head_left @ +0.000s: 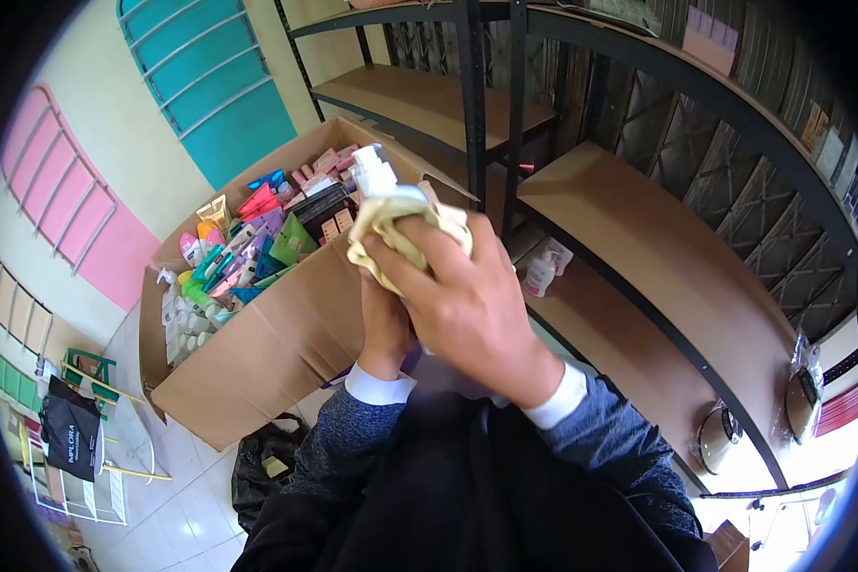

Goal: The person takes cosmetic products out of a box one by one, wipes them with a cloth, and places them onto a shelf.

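Note:
A pale yellow cloth (387, 250) is bunched under the fingers of my right hand (467, 296), which is closed on it. The cloth wraps around a white bottle (374, 173), whose top end sticks out above, tilted away from me. My left hand (383, 319) is below and behind the right one, closed around the lower part of the bottle; most of its fingers are hidden by the cloth and right hand. Both hands are in front of a large cardboard box (257, 353) full of cosmetic tubes, bottles and small packs.
Black-framed shelves (629, 219) with brown boards stand on the right. On a lower board is a clear pump bottle (541, 272). A black plastic bag (262, 467) lies on the tiled floor by the box. At left are a white wire rack (86, 500) and a black bag (70, 429).

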The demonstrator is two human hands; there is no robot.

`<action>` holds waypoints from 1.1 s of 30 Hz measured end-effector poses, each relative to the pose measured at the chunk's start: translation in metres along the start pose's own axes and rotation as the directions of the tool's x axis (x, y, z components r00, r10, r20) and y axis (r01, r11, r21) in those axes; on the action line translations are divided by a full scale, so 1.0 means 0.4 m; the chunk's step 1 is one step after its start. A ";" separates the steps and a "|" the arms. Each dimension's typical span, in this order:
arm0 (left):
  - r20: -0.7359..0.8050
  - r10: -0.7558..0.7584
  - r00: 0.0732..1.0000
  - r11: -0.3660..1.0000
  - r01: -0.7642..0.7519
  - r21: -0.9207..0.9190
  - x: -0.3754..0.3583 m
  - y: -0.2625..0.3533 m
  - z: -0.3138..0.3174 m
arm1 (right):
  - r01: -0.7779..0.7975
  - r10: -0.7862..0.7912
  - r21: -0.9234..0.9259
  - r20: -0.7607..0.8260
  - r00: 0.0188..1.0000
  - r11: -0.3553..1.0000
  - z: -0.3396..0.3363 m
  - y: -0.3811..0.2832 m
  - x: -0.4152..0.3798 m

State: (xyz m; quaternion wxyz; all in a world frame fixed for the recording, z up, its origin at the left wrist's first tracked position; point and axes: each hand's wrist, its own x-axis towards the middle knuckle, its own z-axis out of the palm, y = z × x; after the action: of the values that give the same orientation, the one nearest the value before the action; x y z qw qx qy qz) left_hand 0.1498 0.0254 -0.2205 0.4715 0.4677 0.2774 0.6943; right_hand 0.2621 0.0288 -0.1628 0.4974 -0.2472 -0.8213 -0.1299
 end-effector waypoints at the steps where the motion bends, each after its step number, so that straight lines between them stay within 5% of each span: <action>1: -0.038 -0.004 0.999 1.000 0.003 -0.026 0.001 -0.004 -0.003 | -0.004 0.004 -0.005 -0.005 1.000 1.000 -0.007 -0.010 -0.017; 3: -0.019 0.130 0.991 0.989 -0.131 -0.066 -0.003 -0.031 -0.020 | -0.020 0.020 0.008 0.031 0.999 1.000 -0.022 -0.015 -0.064; 5: 0.111 -0.104 0.988 0.925 0.137 -0.354 -0.012 -0.050 -0.045 | -0.054 0.052 0.025 0.077 0.996 0.998 -0.032 -0.030 -0.111; 9: 0.013 -0.122 0.992 0.965 0.121 -0.234 -0.002 -0.055 -0.047 | -0.100 0.103 -0.025 0.190 0.976 0.995 -0.050 -0.049 -0.188; 12: -0.051 0.054 0.997 0.996 -0.057 -0.064 0.013 -0.057 -0.060 | -0.168 0.146 0.022 0.392 0.908 0.986 -0.070 -0.030 -0.253; 13: -0.054 0.050 0.997 0.997 -0.053 -0.062 0.017 -0.043 -0.059 | -0.226 0.237 -0.088 0.541 0.807 0.970 -0.073 -0.016 -0.279; 15: -0.031 -0.030 0.999 0.985 0.024 -0.172 0.017 -0.004 -0.045 | -0.277 0.206 0.007 0.649 0.733 0.961 -0.066 0.067 -0.368; 16: 0.013 -0.027 1.000 0.981 0.029 -0.193 0.019 0.000 -0.046 | -0.279 0.209 0.004 0.649 0.731 0.960 -0.072 0.077 -0.349; 18: 0.008 -0.046 0.999 0.985 0.047 -0.167 0.020 -0.019 -0.044 | -0.455 0.443 -0.034 0.297 0.845 0.890 -0.113 0.103 -0.263; 20: -0.054 -0.061 0.997 0.995 0.057 -0.076 0.009 -0.036 -0.022 | -0.394 0.380 0.109 0.129 0.916 0.912 -0.135 0.091 -0.144; 22: -0.008 -0.047 0.999 0.995 0.046 -0.088 0.000 -0.043 0.016 | -0.205 0.205 0.059 0.005 0.979 0.977 -0.104 0.063 -0.059; 25: -0.175 -0.097 0.980 0.979 0.061 -0.197 -0.006 -0.068 0.035 | -0.111 0.103 0.088 0.089 0.991 0.990 -0.015 0.018 -0.042; 27: 0.093 0.020 0.995 0.957 0.008 -0.289 -0.005 -0.055 0.004 | -0.073 0.069 0.088 0.053 0.996 0.993 0.006 0.017 -0.060; 30: 0.050 -0.034 0.998 0.979 0.043 -0.201 -0.005 -0.049 -0.005 | -0.199 0.183 0.286 0.084 0.980 0.937 -0.020 0.030 -0.061; 33: -0.078 -0.124 0.989 0.987 0.115 -0.115 -0.016 -0.036 0.007 | -0.399 0.431 0.638 0.114 0.895 0.659 0.010 0.039 -0.059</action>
State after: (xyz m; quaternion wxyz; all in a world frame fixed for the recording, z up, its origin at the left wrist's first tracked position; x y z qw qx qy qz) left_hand 0.1588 0.0250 -0.2337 0.5253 0.3936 0.2860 0.6981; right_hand 0.2764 0.0371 -0.1859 0.5871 -0.2378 -0.7244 0.2721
